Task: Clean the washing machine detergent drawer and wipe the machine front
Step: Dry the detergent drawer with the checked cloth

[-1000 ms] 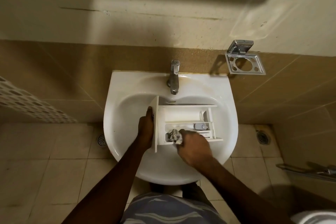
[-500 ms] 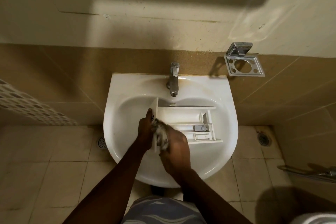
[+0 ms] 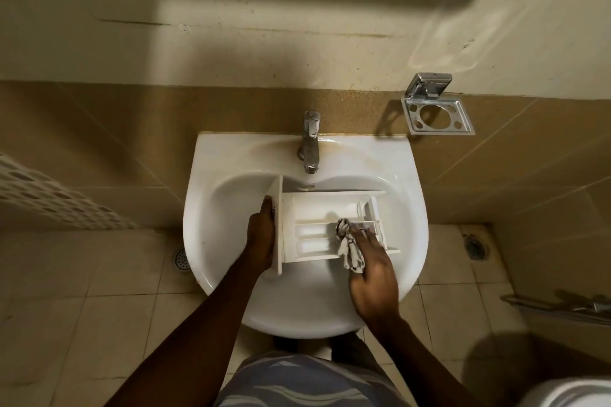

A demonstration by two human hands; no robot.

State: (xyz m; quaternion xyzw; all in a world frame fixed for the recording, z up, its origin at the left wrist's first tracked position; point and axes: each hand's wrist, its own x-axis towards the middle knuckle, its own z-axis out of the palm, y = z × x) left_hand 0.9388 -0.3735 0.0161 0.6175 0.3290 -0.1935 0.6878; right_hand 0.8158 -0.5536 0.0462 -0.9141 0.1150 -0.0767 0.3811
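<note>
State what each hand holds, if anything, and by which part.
The left hand grips the detergent drawer by its front panel. The right hand presses a rag into the drawer, holding it under the fingers.

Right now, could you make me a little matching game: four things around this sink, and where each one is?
Things:
1. detergent drawer
2. cloth
3. tap
4. metal holder

Places:
A. on the wall, right of the sink
B. in the right hand
C. at the back rim of the sink
D. in the basin, steadied by the left hand

Pairs: 1-D, 2-B, 3-C, 4-A
</note>
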